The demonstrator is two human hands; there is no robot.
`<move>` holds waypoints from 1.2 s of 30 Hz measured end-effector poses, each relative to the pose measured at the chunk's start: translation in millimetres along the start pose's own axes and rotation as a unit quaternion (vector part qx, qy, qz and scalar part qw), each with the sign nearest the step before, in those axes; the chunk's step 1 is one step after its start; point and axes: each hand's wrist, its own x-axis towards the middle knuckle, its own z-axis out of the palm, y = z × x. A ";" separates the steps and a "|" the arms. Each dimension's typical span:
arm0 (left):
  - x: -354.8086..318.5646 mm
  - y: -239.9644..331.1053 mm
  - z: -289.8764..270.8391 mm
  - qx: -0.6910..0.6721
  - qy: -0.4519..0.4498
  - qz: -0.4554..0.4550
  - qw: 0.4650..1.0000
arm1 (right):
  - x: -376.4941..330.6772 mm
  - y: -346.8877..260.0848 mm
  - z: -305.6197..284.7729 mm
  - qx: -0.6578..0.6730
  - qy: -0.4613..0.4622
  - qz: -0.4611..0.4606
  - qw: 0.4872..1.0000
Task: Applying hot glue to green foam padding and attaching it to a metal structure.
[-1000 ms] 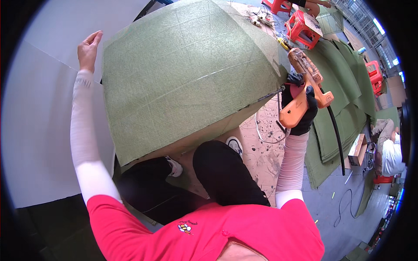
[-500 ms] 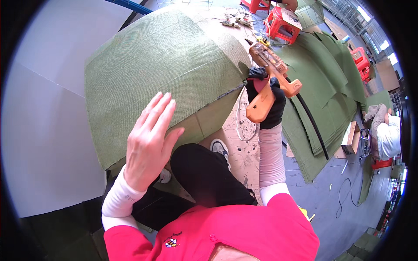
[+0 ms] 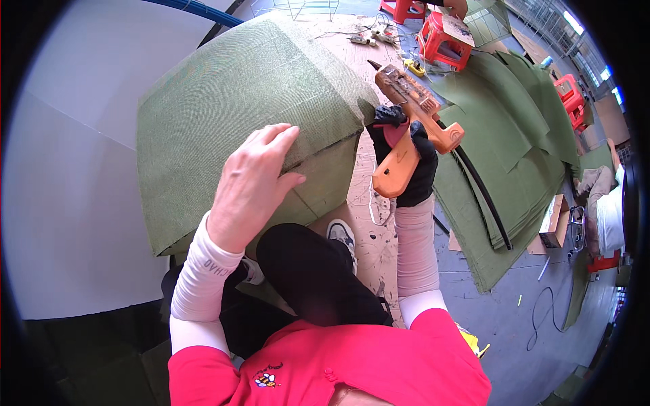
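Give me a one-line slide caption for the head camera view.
Bare left hand presses on a green fabric-covered form while the black-gloved right hand holds an orange glue gun beside it.

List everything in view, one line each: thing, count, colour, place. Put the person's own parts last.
Fabric-covered block: one, green, centre left, under the left hand.
Glue gun: one, orange, stained, right of the block.
Fabric sheets: a stack, green, on the floor at right.
Black cable: one, lying across the sheets.
Stools: at least two, red, top right.
White panel: one, left of the block.
Cardboard box: one, brown, far right.
Left hand: bare, flat on the block's front edge.
Right hand: black glove, gripping the glue gun.
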 end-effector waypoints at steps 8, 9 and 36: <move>0.3 -17.0 -24.6 -0.082 0.060 -0.040 0.994 | -0.4 0.3 4.7 -0.004 0.015 0.000 1.000; 8.3 -18.5 -26.4 -0.079 0.088 -0.020 0.993 | -0.1 0.3 4.9 0.002 0.017 0.002 1.000; 98.2 8.9 -2.8 -0.062 -0.096 0.039 0.993 | -52.0 -66.1 -54.0 -0.185 0.070 -0.059 0.979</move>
